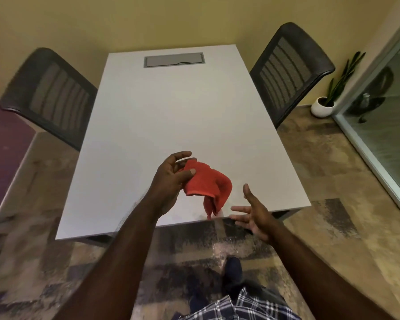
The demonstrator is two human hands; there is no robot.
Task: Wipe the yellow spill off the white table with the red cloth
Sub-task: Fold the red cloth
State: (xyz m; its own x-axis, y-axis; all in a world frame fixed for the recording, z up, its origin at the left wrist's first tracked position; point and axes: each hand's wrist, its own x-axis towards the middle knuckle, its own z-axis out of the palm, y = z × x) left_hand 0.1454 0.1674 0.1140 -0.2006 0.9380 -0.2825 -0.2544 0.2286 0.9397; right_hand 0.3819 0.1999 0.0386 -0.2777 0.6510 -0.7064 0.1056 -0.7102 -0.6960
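My left hand (171, 181) holds the red cloth (206, 185) by one corner, pinched between thumb and fingers, above the near part of the white table (159, 107). The cloth hangs crumpled, and its lowest tip dangles near the table's front edge. My right hand (252, 213) is open with fingers spread, just right of the cloth at the table's front edge, not touching it. I see no yellow spill on the table top.
Two dark mesh chairs (49, 95) (289, 68) stand at the table's left and right sides. A grey cable hatch (173, 60) is set into the far end. A potted plant (326, 105) sits by a glass wall (383, 107) at the right.
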